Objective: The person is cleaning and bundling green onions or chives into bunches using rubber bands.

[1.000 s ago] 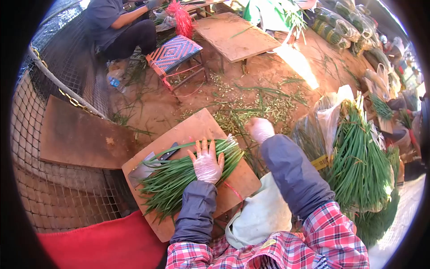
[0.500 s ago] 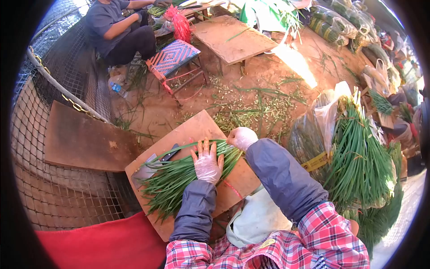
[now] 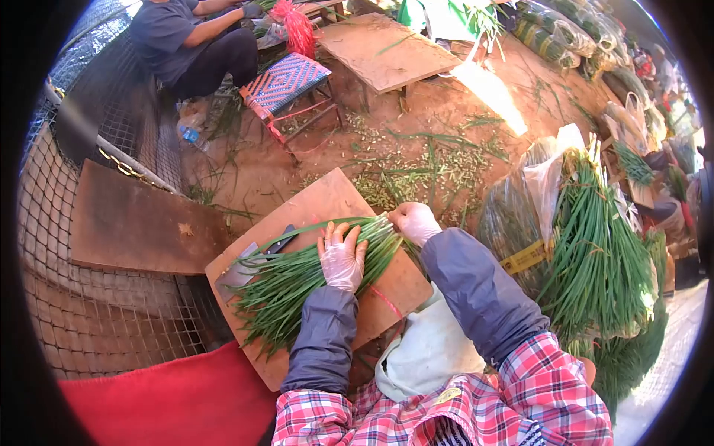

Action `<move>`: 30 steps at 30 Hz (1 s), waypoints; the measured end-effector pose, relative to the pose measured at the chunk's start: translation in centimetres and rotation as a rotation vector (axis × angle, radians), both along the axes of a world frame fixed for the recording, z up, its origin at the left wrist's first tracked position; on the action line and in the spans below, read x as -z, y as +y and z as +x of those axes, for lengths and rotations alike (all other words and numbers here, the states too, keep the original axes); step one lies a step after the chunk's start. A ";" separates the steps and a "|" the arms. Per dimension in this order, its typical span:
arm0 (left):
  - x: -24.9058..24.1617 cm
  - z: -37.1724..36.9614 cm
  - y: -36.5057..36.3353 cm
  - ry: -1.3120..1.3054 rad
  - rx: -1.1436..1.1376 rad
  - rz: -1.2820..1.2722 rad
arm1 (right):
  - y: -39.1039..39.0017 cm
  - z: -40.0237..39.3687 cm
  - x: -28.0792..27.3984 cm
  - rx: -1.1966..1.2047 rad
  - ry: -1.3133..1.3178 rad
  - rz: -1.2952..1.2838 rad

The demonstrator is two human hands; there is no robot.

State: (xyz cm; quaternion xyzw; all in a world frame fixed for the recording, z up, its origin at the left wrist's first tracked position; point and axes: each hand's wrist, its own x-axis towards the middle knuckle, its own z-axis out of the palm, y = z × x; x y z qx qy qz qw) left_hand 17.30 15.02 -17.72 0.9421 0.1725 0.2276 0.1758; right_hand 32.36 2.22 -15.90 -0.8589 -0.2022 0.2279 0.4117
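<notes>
A thick bunch of long green chives [image 3: 297,279] lies across a tilted wooden board [image 3: 245,364] in front of me, pale stem ends toward the upper right. My left hand [image 3: 342,260], in a clear plastic glove, rests on top of the bunch with its fingers apart and slightly bent. At the pale ends, my right hand [image 3: 413,223], also gloved, has its fingers closed on a few stems; the fingertips are partly hidden. A cleaver [image 3: 242,269] with a dark handle lies beyond the bunch, its blade partly under the leaves. Red string [image 3: 385,299] crosses the board.
Bundled chives [image 3: 595,260] and plastic-wrapped bunches [image 3: 513,215] stand at my right. A woven stool [image 3: 288,83] and a low wooden table [image 3: 387,52] are ahead, with trimmings [image 3: 424,178] on the ground. A co-worker [image 3: 186,44] sits at upper left. Netting [image 3: 104,312] lines the left.
My right hand has shifted slightly right and turned, its fingers still at the stem ends. My left fingers have bent more over the bunch. The co-worker's arms have moved.
</notes>
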 end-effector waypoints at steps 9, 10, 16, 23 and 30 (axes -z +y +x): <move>0.3 -0.2 0.7 -0.048 -0.024 -0.104 | -13.4 5.7 -5.3 -0.369 -0.176 -0.914; 0.1 0.2 0.9 -0.052 -0.057 -0.129 | -13.9 4.4 -5.2 -0.415 -0.227 -1.089; 0.8 1.1 1.3 -0.139 -0.159 -0.158 | -10.6 -2.0 -4.6 -0.225 -0.295 -0.208; -0.1 0.1 0.6 -0.094 0.146 0.018 | -12.5 -5.1 -8.3 -0.346 -0.386 -0.222; -3.0 -2.4 0.5 0.017 0.116 0.161 | -29.5 -2.7 -12.5 0.323 -0.630 -0.090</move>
